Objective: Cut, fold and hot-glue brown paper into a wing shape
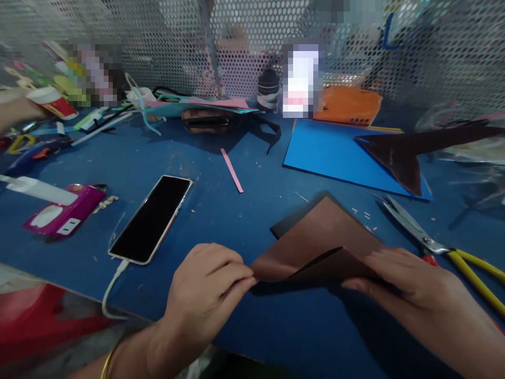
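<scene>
A folded sheet of brown paper (319, 239) lies low over the blue table (221, 210), its near flap raised. My left hand (209, 287) pinches the sheet's left corner between thumb and fingers. My right hand (398, 279) grips the right side of the same sheet, fingers over the folded edge. Both hands hold it near the table's front edge.
A black phone (152, 218) on a white cable lies left of my hands. Yellow-handled scissors (442, 247) lie at the right. Behind are a blue sheet (331, 152), a brown paper cut-out (406, 152), a pink strip (232, 170), a magenta box (65, 210) and craft clutter before a mesh wall.
</scene>
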`<state>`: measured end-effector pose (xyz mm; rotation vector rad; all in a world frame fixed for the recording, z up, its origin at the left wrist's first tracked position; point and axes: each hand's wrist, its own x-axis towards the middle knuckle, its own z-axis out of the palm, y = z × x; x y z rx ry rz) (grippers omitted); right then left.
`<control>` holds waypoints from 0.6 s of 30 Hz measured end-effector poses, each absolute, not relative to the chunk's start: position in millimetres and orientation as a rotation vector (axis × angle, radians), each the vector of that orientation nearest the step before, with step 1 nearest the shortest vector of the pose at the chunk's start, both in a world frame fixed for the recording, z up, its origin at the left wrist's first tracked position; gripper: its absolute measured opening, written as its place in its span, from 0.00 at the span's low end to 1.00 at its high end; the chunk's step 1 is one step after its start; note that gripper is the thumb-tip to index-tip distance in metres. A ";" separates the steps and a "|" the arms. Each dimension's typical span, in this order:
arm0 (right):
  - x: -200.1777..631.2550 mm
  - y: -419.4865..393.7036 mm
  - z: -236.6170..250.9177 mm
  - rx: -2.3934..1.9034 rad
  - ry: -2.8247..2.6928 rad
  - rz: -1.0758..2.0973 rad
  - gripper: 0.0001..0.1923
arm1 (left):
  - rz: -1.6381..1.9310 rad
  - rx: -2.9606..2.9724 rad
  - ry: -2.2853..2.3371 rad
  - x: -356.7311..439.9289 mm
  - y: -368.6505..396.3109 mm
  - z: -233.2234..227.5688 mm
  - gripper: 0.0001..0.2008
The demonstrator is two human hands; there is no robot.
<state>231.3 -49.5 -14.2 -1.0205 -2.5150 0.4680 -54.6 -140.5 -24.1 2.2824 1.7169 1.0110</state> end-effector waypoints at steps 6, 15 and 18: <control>230.1 -47.4 -15.6 -1.158 -2.515 0.581 0.18 | 0.869 2.156 1.778 -56.6 -136.8 -26.4 0.06; 230.9 -43.1 -18.0 -1.322 -2.505 0.660 0.24 | 0.752 2.086 1.754 -56.6 -132.6 -27.7 0.09; 228.3 -40.8 -16.1 -1.404 -2.519 0.696 0.26 | 0.714 2.051 1.756 -57.5 -131.8 -29.4 0.10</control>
